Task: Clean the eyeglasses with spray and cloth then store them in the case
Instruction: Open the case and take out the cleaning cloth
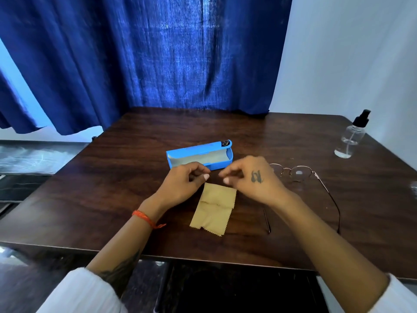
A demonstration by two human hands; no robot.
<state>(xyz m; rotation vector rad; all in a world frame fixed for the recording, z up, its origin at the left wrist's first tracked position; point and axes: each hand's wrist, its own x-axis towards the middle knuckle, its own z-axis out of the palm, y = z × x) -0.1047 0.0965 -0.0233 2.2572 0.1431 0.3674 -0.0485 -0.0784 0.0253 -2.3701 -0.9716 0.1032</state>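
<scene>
A tan cleaning cloth (214,208) lies loosely folded on the dark wooden table (112,188), near its middle. My left hand (182,185) and my right hand (252,179) hover just above the cloth's far edge, fingers loosely curled, thumbs pointing at each other, with nothing in them. Just behind the hands the blue eyeglass case (200,155) lies open and empty. Thin-rimmed eyeglasses (299,173) rest on the table to the right of my right hand, their arms unfolded toward me. At the far right corner stands a clear spray bottle (349,136) with a black pump.
A blue curtain (146,64) hangs behind the table, and a pale wall (349,53) is at the right. The table's front edge (203,258) runs close to me, with dark floor below.
</scene>
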